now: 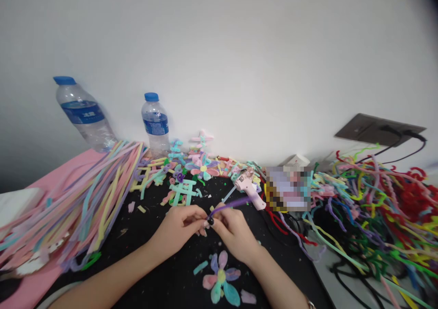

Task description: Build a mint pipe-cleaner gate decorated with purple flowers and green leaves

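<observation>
Both my hands meet over the middle of the black mat (pixel 150 263). A purple pipe cleaner (pixel 236 203) is pinched between the fingertips of my left hand (pixel 179 229) and my right hand (pixel 236 233), its free end sticking out to the right. Something small and dark shows at the fingertips, too blurred to name. Below the hands lies a pastel pipe-cleaner flower (pixel 221 275) with a yellow centre. Beyond my right hand rests a pink glue gun (pixel 251 191) with a glue stick in its back end.
Pastel pipe cleaners (pixel 89 199) are heaped at left, a tangle of coloured ones (pixel 369 208) at right. Two water bottles (pixel 84 112) stand by the wall. Finished pipe-cleaner pieces (pixel 186 191) line the back. Cables run from a wall socket (pixel 362 128). A blurred-out item (pixel 287 190) sits right of the glue gun.
</observation>
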`<state>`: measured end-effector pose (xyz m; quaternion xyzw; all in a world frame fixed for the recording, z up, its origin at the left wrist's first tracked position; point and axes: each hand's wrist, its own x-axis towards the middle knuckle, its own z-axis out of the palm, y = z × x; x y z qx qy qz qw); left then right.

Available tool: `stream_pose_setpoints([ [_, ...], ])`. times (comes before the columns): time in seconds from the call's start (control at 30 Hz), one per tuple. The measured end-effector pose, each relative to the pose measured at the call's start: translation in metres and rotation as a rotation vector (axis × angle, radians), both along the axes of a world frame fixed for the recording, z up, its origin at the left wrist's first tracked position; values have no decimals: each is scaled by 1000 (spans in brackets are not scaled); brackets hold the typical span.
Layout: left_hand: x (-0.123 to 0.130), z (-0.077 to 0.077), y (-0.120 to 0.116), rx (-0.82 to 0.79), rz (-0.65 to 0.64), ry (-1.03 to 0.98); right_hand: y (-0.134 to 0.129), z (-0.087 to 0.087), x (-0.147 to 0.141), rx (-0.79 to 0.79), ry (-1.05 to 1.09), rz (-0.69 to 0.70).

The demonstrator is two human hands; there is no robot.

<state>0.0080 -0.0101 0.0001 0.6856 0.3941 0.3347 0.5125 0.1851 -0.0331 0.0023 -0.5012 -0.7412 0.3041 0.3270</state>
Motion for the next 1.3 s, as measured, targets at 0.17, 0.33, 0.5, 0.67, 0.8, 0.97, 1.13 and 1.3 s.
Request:
stream_pose_setpoints([
  [0.17,-4,-9,7,-248,110,-192,19,17,51,201,-246,-531],
  [0.33,-5,-8,9,-353,164,-236,31,16,97,-87,-752,-781],
  [0.5,-3,-7,9,-371,166,-257,31,11,98,-176,-834,-818],
  [0.67,-3,-5,8,-384,160,-264,33,16,94,-148,-842,-862],
  [0.8,-3,-3,8,-389,167,-270,33,19,96,-74,-826,-905],
  [0.97,-3,-2,8,-390,182,-277,36,20,104,231,-685,-978],
  [1.13,-4,-6,10,-397,185,-331,32,24,105,462,-258,-1143],
  [1.3,-4,-4,9,-475,153,-509,19,17,77,502,154,-888],
])
